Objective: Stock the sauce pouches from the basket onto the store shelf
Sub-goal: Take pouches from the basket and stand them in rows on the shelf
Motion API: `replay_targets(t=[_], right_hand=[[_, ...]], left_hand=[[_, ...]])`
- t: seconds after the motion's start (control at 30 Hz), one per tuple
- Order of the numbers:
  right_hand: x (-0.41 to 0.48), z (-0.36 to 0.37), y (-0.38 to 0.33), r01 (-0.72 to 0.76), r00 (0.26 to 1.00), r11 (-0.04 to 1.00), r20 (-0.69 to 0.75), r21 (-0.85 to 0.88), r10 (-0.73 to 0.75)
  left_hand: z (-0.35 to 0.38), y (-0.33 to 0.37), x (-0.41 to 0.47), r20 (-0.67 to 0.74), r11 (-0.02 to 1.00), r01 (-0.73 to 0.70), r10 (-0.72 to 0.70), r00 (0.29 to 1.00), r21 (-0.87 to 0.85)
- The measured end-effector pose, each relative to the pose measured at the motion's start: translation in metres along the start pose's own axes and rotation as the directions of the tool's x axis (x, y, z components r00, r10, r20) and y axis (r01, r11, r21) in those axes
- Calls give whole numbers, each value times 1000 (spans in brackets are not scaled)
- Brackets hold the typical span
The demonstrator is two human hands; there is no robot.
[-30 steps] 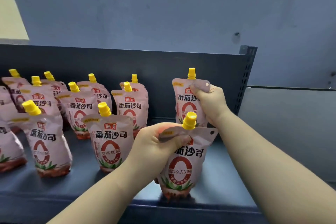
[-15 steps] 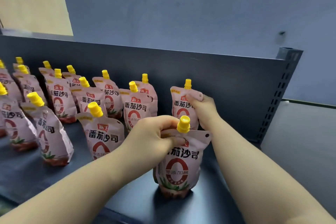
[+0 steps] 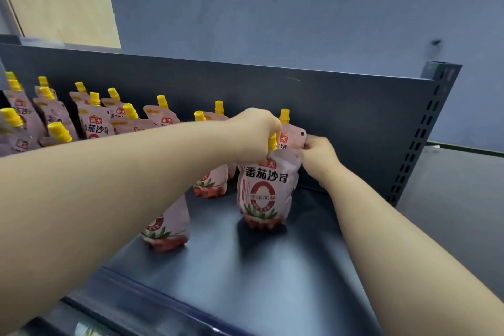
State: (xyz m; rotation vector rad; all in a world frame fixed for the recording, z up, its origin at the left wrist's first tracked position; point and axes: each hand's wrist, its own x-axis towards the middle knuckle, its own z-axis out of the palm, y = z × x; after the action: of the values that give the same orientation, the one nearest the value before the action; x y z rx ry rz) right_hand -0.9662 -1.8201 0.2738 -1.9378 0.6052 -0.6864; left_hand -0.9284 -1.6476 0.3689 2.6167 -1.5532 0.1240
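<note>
The dark shelf [image 3: 272, 267] carried rows of sauce pouches across its left and far side. At the right end, the near pouch [image 3: 264, 188] stood upright on the deck, the left hand [image 3: 257, 131] closed over its top around the yellow cap [image 3: 272, 142]. Directly behind it, the far pouch [image 3: 290, 138] stood against the back panel [image 3: 354, 117], its right top corner pinched by the right hand [image 3: 317, 154].

On the dark shelf [image 3: 272, 267] the left hand [image 3: 256, 131] closes its grip on the top of the front pouch [image 3: 266, 191], which stands upright. The right hand [image 3: 317, 154] pinches the corner of the rear pouch [image 3: 290, 136], just behind. More pouches [image 3: 95, 123] stand at left.
</note>
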Motion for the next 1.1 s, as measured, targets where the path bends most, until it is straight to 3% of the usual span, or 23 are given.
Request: replay_targets(t=[0.37,0.63,0.73,0.97,1.1], right_hand=[[-1,11,3,-62,991,992,-109,109,74],[-13,4,-8,34,980,991,-198,126,-8],[-21,-1,-14,133,971,983,-215,127,-104],[-44,-20,-23,262,932,957,-226,-125,-285],[-68,-22,-38,287,930,901,-130,-326,-344]], left_hand=[[3,-4,16,18,995,-15,16,1000,-95],[1,-9,14,41,992,-15,21,999,-127],[0,-11,15,44,988,-13,20,999,-153],[-16,-25,7,-6,968,-54,54,998,-247],[-16,-37,-12,-44,986,-115,111,993,-118]])
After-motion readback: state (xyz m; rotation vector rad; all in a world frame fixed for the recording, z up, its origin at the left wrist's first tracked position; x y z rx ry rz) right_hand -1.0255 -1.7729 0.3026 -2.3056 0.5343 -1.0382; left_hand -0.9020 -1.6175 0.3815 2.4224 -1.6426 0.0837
